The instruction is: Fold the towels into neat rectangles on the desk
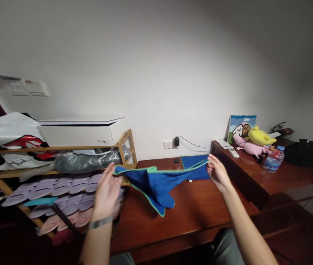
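Note:
A blue cloth with green edging (156, 184) hangs in the air above the brown wooden table (145, 228), stretched between both hands. At its left corner my left hand (109, 189) is closed on the cloth, with a band round the wrist. My right hand (216, 170) pinches the opposite corner. The cloth's middle sags and a point of it droops toward the table. A second blue cloth (196, 163) lies flat at the back of the table, partly behind the held one.
On the left stands a wooden rack (130, 147) with a white box (76, 135) and several slippers (44, 188). A raised surface (244, 167) at right holds plush toys (259, 136), a bottle (273, 160) and a remote (233, 152).

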{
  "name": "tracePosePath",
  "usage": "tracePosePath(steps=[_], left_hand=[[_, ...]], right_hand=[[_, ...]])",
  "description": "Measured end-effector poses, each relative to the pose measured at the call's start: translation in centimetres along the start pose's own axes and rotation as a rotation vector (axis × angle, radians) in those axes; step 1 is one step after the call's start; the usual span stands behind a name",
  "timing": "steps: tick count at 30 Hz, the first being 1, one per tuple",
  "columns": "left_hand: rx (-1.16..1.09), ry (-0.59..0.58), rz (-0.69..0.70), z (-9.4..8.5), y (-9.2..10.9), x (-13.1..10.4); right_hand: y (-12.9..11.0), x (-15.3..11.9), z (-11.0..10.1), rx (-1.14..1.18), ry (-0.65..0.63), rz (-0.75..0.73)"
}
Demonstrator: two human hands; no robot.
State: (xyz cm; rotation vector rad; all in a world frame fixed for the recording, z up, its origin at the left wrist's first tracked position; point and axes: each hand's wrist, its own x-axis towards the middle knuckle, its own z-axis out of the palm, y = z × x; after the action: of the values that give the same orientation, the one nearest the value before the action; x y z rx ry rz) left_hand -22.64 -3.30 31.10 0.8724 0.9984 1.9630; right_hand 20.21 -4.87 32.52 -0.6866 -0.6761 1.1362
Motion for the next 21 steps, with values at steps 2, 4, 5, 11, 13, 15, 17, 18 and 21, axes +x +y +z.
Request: tracePosePath(steps=[2,4,5,11,13,15,17,18,21], left_hand=[[-0.077,0.074,-0.01,-1.9,1.5,1.5],[-0.159,0.139,-0.006,-3.1,2.5,2.2],[-0.184,0.16,0.003,-3.4,2.9,2.3],[-0.157,0.168,0.12,-2.6,3.5,1.6],[-0.124,0.163,0.148,-2.3,3.5,1.4],[-0.102,0.165,0.133,-2.3,3.3,1.3],[-0.099,0.162,0.078,-2.2,2.7,1.3],[-0.103,0.158,0.039,-2.1,2.3,1.4],[-0.101,0.125,-0.112,-0.9,0.1,2.5]], right_hand=[[-3.1,0.6,-2.5,0.029,0.079,-0.066],[-5.7,0.7,-4.7,0.024,0.132,-0.117],[-6.7,0.5,-5.6,0.009,0.148,-0.136],[-10.5,-1.3,-8.3,-0.144,0.189,-0.254],[-11.2,-2.0,-9.0,-0.223,0.212,-0.323],[-11.6,-2.5,-10.0,-0.327,0.257,-0.381],[-11.5,-2.4,-11.2,-0.423,0.294,-0.388],[-11.1,-2.1,-11.7,-0.457,0.299,-0.37],[-9.1,0.4,-12.9,-0.472,0.272,-0.245]])
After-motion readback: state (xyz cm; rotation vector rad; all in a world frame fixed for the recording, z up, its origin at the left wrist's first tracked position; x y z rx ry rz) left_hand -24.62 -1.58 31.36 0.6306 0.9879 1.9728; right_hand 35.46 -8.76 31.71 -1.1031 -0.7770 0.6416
